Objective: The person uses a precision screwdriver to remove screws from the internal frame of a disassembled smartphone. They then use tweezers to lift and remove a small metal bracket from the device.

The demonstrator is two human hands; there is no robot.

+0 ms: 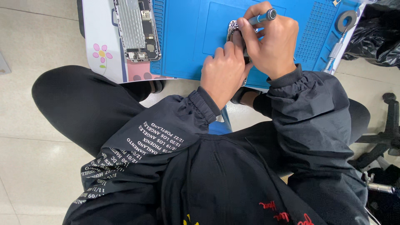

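Note:
My left hand rests on the blue work mat, its fingers closed around a small metal phone part that is mostly hidden beneath both hands. My right hand grips a blue-handled screwdriver, its tip pointing down at the part and hidden by my fingers. Both arms wear black jacket sleeves.
An opened phone body with exposed internals lies on the white table left of the mat. A second silver tool and a grey ring lie at the mat's right edge. Black bags and a chair base stand at the right.

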